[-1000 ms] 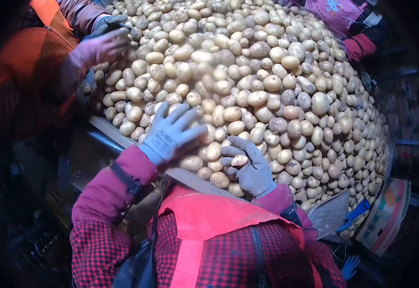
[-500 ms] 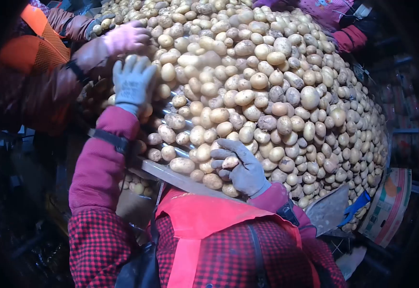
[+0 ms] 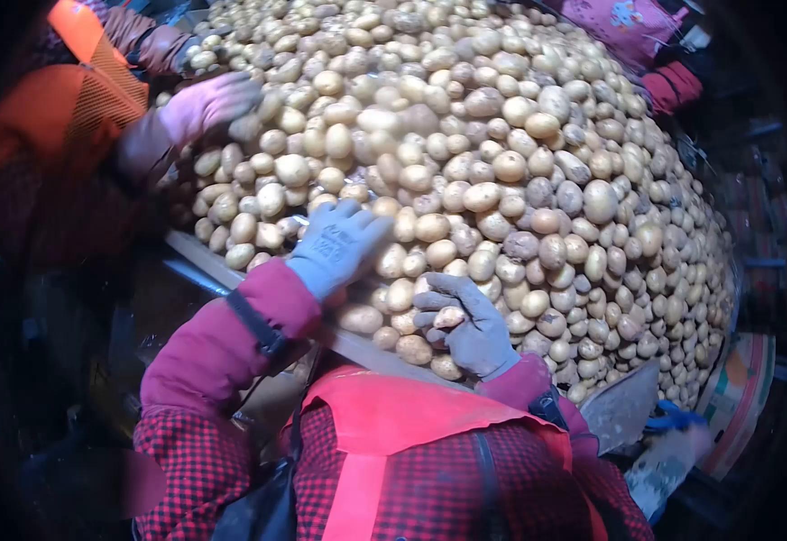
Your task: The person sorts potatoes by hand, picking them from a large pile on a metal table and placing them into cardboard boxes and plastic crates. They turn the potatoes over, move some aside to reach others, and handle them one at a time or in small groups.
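Observation:
A large heap of potatoes (image 3: 583, 203) spreads out in front of me, pale yellow and brownish, in mixed sizes. My left hand (image 3: 335, 248), in a grey-blue work glove, lies palm down over the potatoes near the front edge. Its fingers are stretched out, and what is under the palm is hidden. My right hand (image 3: 482, 335), in a darker grey glove, is turned partly upward beside the heap's near edge. Its fingers curl around a small potato (image 3: 449, 316) that shows between them.
A metal edge (image 3: 389, 359) runs between my body and the heap. On the left, a co-worker's pink-gloved hand (image 3: 208, 106) reaches over the potatoes. Another person's pink sleeve (image 3: 668, 87) is at the far right. A grey scoop-like sheet (image 3: 621, 406) and a printed carton (image 3: 740, 401) stand low on the right.
My left hand has swept right and closer to my body. My right hand still holds the small potato, nearly in place. The co-worker's pink-gloved hand has shifted left, and more potatoes lie on the left side.

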Motion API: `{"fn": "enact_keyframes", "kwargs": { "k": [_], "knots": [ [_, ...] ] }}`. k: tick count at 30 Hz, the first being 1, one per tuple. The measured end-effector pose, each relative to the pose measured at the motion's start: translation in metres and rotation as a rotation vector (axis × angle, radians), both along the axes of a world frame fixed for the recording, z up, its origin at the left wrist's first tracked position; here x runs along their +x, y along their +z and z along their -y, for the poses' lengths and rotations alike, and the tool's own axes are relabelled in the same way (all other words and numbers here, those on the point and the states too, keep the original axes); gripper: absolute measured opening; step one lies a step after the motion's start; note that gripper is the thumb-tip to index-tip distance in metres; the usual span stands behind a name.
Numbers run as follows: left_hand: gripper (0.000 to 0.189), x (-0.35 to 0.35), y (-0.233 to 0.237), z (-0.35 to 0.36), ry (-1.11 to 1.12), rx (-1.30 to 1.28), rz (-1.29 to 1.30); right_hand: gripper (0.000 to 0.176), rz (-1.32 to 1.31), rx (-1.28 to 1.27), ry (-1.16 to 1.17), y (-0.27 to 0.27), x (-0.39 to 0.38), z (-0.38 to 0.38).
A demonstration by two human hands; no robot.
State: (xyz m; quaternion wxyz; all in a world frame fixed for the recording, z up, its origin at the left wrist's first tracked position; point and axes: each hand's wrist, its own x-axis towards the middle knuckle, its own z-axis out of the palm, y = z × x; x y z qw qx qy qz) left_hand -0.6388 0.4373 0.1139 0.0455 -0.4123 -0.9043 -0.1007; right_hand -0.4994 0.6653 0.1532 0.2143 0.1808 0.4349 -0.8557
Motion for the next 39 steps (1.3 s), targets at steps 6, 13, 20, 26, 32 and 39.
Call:
{"fn": "enact_keyframes", "kwargs": {
  "k": [6, 13, 20, 26, 32, 39],
  "knots": [
    [0.047, 0.004, -0.009, -0.007, 0.163, 0.027, -0.017, 0.045, -0.139, 0.046, 0.109, -0.017, 0.005, -0.009],
    [0.062, -0.046, -0.005, 0.001, 0.256, 0.139, 0.042, 0.050, -0.143, 0.049, 0.081, -0.019, 0.007, -0.007],
    [0.081, -0.030, 0.006, -0.012, 0.032, 0.240, 0.039, 0.050, -0.143, 0.126, 0.099, 0.001, 0.003, -0.005],
    [0.061, -0.037, 0.015, -0.052, -0.115, 0.123, -0.078, 0.057, -0.071, 0.028, 0.125, 0.000, -0.001, -0.010],
    [0.053, -0.062, 0.000, -0.039, -0.023, 0.189, -0.187, 0.050, -0.113, 0.043, 0.110, -0.003, 0.000, -0.011],
    [0.046, -0.141, 0.023, 0.010, 0.364, -0.066, -0.493, 0.052, -0.120, 0.064, 0.129, -0.001, -0.001, -0.010]
  ]
}}
